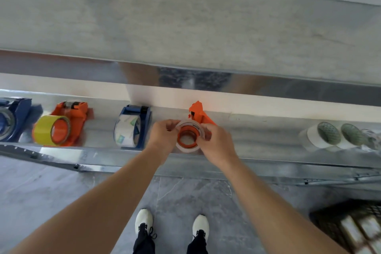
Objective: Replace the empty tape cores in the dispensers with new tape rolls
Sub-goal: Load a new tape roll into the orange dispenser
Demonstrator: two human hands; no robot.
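Galvanised metal shelf [257, 136] runs along a grey wall above a grey marbled tile floor [181, 196], seen from the head camera.

At the middle of the shelf, a person's left hand [162, 136] and right hand [216, 142] close from either side on a pale clear tape roll [189, 124]. The fingers of both hands are curled around the roll's rim. The roll sits around the round orange hub [181, 140] of an orange plastic tape dispenser [199, 113], whose cutter end points toward the wall.

To the left stands a blue plastic dispenser [142, 113] loaded with a clear printed tape roll [125, 130]. Farther left is a second orange dispenser [76, 113] carrying a yellow tape roll [45, 132], and at the frame's edge another blue dispenser [16, 113] is partly cut off.

Well apart to the right, several white spare tape rolls [321, 138] lie side by side on the shelf.

On the floor, a black slatted crate [346, 225] sits at lower right, near the person's white shoes [144, 220].
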